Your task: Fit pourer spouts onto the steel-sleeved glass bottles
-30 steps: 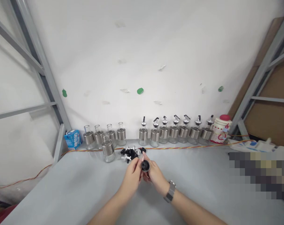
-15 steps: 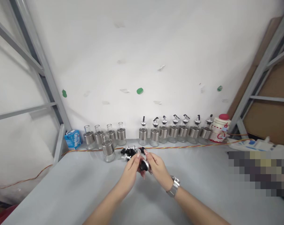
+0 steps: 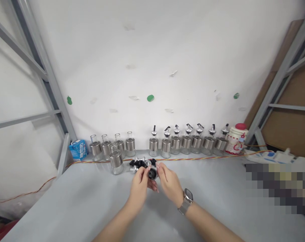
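Head view showed your two hands meeting over the grey counter (image 3: pixel 74 205), just in front of a small heap of loose black-and-silver pourer caps (image 3: pixel 139 163). Your left hand (image 3: pixel 139 185) and your right hand (image 3: pixel 170 183) held one round cap (image 3: pixel 152 173) between them — dark in the middle with a silver rim, raised a little off the counter. The fingers (image 3: pixel 145 170) of your left hand were pinched on the cap's left side, and the fingers (image 3: pixel 159 168) of your right hand closed on its right side; both grips were on the cap, not spread. You wore a watch (image 3: pixel 186 199) on your right wrist.

Just left of the heap stood one glass bottle (image 3: pixel 116 162) with a steel band and an open neck, set forward of the rest. Behind it, along the wall, four more uncapped bottles (image 3: pixel 111 145) stood in a row, with a blue carton (image 3: pixel 78 149) at their left end. To the right of the heap, seven capped bottles (image 3: pixel 187 141) with spouts lined the wall — a white jar (image 3: pixel 236 137) with a red lid stood at their far end. A twisted red-and-yellow cable (image 3: pixel 205 157) ran along the counter in front of the rows.
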Demonstrator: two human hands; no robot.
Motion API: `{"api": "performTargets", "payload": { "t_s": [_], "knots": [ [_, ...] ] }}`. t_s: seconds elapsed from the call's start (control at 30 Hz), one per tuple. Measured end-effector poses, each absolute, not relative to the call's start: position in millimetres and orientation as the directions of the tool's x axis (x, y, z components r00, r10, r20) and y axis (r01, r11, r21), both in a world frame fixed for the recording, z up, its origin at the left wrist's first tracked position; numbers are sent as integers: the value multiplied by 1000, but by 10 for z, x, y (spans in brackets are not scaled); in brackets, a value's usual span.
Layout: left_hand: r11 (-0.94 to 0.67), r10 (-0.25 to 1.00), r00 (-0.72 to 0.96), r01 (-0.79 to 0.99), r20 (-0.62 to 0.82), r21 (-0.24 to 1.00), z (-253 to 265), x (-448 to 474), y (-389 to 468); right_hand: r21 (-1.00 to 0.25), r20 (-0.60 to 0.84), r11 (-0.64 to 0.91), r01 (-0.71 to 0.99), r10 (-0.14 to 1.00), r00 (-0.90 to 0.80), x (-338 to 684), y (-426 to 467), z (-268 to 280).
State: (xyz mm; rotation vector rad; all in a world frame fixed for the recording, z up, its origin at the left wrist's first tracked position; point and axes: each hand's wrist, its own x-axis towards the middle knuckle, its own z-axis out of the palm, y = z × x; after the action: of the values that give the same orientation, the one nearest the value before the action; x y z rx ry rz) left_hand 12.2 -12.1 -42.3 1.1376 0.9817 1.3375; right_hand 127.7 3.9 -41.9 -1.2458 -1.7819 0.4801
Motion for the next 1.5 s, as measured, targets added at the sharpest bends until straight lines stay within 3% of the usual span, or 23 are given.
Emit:
{"api": "performTargets", "payload": {
  "t_s": [0.2,0.4,0.53,0.7,0.97,1.5],
  "knots": [
    [-144,987,-74,-57,140,988,-495,132,-140,-533,513,424,732,850,-119,1247,19,-415],
    [-187,978,-84,29,189,982,-558,82,-93,-684,422,459,567,883,-206,1227,58,-480],
    [-96,995,-10,-152,96,984,-558,92,-46,-698,436,480,531,874,-217,1243,111,-511],
    [139,989,97,-371,-111,918,-489,46,22,-560,526,638,529,767,-368,1297,156,-463],
    [-52,965,-245,-519,-89,853,-387,-250,210,-380,539,553,741,783,-308,1478,519,-702],
    [-56,918,-349,-581,-187,812,-427,-350,308,-285,499,699,656,692,-521,1300,513,-762]
  ]
}}
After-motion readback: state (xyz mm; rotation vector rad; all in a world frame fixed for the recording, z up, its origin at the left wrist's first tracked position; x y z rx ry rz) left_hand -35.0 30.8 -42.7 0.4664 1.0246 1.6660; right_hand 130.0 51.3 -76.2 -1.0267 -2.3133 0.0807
